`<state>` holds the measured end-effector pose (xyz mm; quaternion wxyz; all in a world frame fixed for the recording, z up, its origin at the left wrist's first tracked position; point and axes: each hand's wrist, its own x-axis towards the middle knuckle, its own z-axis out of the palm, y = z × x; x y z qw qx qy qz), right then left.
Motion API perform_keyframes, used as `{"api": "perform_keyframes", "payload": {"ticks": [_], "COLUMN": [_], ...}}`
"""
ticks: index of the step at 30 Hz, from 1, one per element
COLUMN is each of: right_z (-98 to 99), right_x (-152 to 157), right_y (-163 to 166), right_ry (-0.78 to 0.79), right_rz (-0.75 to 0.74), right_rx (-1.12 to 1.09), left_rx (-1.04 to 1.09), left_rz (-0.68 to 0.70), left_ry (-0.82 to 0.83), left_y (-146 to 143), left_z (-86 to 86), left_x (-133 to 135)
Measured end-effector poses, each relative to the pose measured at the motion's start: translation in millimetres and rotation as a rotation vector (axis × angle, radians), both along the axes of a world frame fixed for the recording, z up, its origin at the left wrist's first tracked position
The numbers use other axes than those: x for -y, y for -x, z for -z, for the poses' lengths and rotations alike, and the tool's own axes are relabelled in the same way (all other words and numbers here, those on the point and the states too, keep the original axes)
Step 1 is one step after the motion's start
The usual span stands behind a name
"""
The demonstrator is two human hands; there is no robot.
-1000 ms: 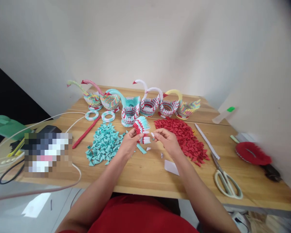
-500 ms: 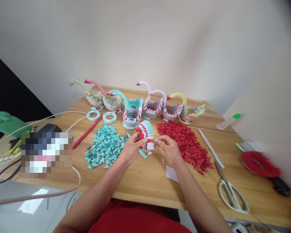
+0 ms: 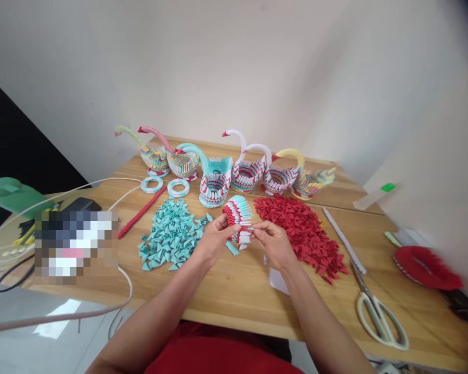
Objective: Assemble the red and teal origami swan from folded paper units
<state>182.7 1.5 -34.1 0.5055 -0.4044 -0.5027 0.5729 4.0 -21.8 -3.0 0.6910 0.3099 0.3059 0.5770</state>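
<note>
My left hand (image 3: 214, 240) grips a small fan-shaped origami piece (image 3: 238, 213) of folded red, white and teal paper units, held just above the wooden table (image 3: 234, 291). My right hand (image 3: 275, 242) pinches at the lower white edge of that same piece, fingers closed together on it. A heap of teal folded triangles (image 3: 167, 235) lies left of my hands. A heap of red folded triangles (image 3: 302, 228) lies to the right.
A row of finished paper swans (image 3: 214, 176) stands at the table's back, with two paper rings (image 3: 177, 187) and a red strip (image 3: 140, 212) nearby. Scissors (image 3: 378, 311) and a white strip (image 3: 343, 240) lie at right, beside a red disc (image 3: 425, 266). Cables (image 3: 62, 311) curl at left.
My right hand has closed in from slightly apart onto the origami piece's lower edge. The camera view has drifted a little, shifting everything rightward in the picture.
</note>
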Motion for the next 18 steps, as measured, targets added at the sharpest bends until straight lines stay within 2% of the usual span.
{"api": "perform_keyframes", "payload": {"ticks": [18], "right_z": [0.2], "right_x": [0.0], "right_y": [1.4], "right_ry": [0.017], "right_rz": [-0.008], "right_rx": [-0.008], "left_rx": [-0.003], "left_rz": [-0.023], "left_ry": [-0.009], "left_y": [2.2], "left_z": [0.4], "left_x": [1.6]}}
